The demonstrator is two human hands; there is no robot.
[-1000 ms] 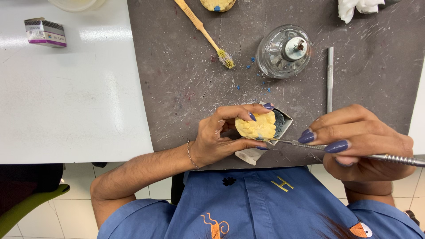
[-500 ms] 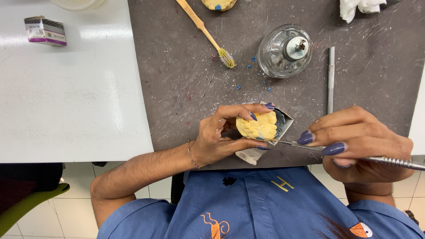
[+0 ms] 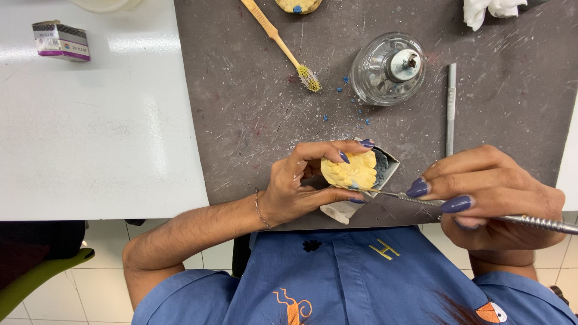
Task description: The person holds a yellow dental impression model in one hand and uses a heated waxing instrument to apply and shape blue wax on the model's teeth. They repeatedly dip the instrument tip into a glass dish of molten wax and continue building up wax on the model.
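Clearly the left hand [image 3: 295, 189] is cupping a yellow mould [image 3: 349, 170] from underneath, fingers [image 3: 328, 148] clamped around its rim so the top faces up and stays steady over the near edge of the dark mat [image 3: 253, 120] on the desk [image 3: 102, 144]. Meanwhile the right hand [image 3: 494, 192] is pinching a thin metal tool [image 3: 481, 212] like a pen — its tip is touching the mould's near edge just beside the left thumb. Beyond the fingers, a brush [image 3: 283, 45], a glass burner [image 3: 388, 69] and a second metal tool [image 3: 450, 108] are lying within reach.
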